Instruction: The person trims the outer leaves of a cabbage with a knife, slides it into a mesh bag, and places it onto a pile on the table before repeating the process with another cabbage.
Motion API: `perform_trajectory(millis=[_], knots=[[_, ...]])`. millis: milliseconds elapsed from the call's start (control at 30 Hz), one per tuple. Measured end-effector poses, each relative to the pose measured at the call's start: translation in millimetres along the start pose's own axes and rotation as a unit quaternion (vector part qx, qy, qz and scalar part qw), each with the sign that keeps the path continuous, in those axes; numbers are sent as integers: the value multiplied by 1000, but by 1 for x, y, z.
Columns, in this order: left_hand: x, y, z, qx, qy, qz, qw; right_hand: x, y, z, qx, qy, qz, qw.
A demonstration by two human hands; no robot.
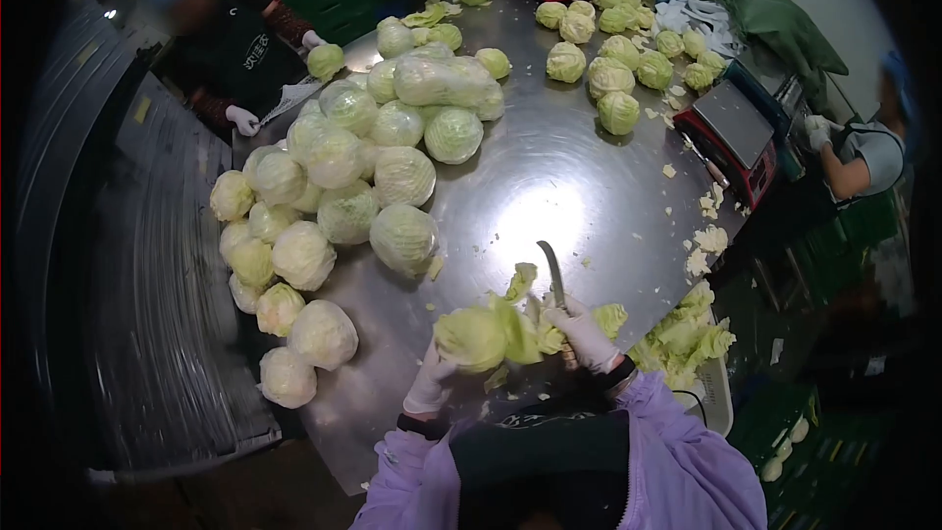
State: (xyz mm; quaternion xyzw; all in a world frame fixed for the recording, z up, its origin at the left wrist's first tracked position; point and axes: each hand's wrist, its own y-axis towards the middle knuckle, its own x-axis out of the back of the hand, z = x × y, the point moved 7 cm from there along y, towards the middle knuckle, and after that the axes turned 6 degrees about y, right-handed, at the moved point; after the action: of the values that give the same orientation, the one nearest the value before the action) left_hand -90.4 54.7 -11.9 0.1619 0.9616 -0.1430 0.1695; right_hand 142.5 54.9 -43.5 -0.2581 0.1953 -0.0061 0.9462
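In the head view, my gloved left hand (429, 385) is closed against the left side of a pale green cabbage (469, 339) near the table's front edge. My gloved right hand (585, 336) grips a knife (553, 273) whose curved blade points up and away from me. Outer leaves (520, 329) hang loose between the cabbage and my right hand. Another leaf piece (610, 318) lies just right of that hand. Part of the knife's handle is hidden by my fingers.
A large pile of cabbages (334, 155), many in plastic wrap, covers the table's left side. More cabbages (616, 79) sit at the back right near red scales (741, 128). A white bin (721, 395) of leaves stands right of me. Three co-workers stand around the metal table (491, 206).
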Motion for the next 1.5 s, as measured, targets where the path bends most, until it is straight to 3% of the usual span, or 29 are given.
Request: perform_trajectory(millis=[33,67,133,167,200,233,267,300,333,400,433,467,533,600,667,733,767,800,867,900,1000,1133,1233,1333,1433,1500], knots=[[6,-7,13,29,-138,2,990,-7,-22,32,-47,-38,-9,998],[9,-12,24,58,-274,5,960,3,-14,15,-47,-37,-6,998],[3,-9,12,50,-251,3,967,20,5,6,219,-174,-15,960],[-3,-4,0,21,-138,26,990,-8,-19,22,53,-114,7,992],[-12,1,-12,-8,-23,51,998,-13,-19,18,54,-113,3,992],[-17,6,-23,-6,-23,57,998,-22,-19,3,3,-60,65,996],[-31,7,-51,-136,236,100,957,-28,-20,-12,-48,-8,127,991],[-49,1,-66,-258,473,130,832,-25,-18,-30,-166,-36,153,974],[-55,-1,-67,-260,472,130,833,-26,-19,-36,-165,-38,152,974],[-45,1,-67,-198,346,7,917,-43,-12,-13,23,151,137,979],[-33,0,-49,-60,229,-55,970,-53,-17,4,58,214,174,960],[-32,-3,-39,-60,229,-57,970,-52,-17,7,56,214,175,959],[-43,-3,-15,-12,-16,7,1000,-48,-21,5,45,110,177,977],[-45,-6,-9,-46,22,-16,999,-50,-25,-5,16,37,167,985],[-29,0,-5,-10,217,-100,971,-45,-21,-16,-9,-42,162,986],[-22,1,3,-5,256,-120,959,-19,-13,-29,-18,-210,72,975],[-16,5,14,-34,419,-111,901,-22,-21,0,223,-341,11,913],[-20,8,13,-63,570,-95,814,-27,-24,1,220,-343,10,913],[-27,12,17,-79,591,-112,795,-39,-32,21,299,-461,-36,835],[-31,13,14,-93,611,-133,775,-46,-32,22,256,-507,-20,823],[-32,24,19,-43,643,-103,758,-59,-28,10,311,-538,-27,783],[-30,28,21,-58,639,-109,760,-64,-19,5,305,-585,-48,750],[-32,32,14,-102,629,-135,759,-66,-10,8,283,-584,-45,760],[-33,35,13,-74,640,-125,754,-60,7,2,215,-608,-46,763],[-35,27,10,-55,641,-134,753,-43,25,9,252,-535,-70,803],[-33,21,11,-66,634,-104,764,-24,48,7,216,-552,-74,802]])
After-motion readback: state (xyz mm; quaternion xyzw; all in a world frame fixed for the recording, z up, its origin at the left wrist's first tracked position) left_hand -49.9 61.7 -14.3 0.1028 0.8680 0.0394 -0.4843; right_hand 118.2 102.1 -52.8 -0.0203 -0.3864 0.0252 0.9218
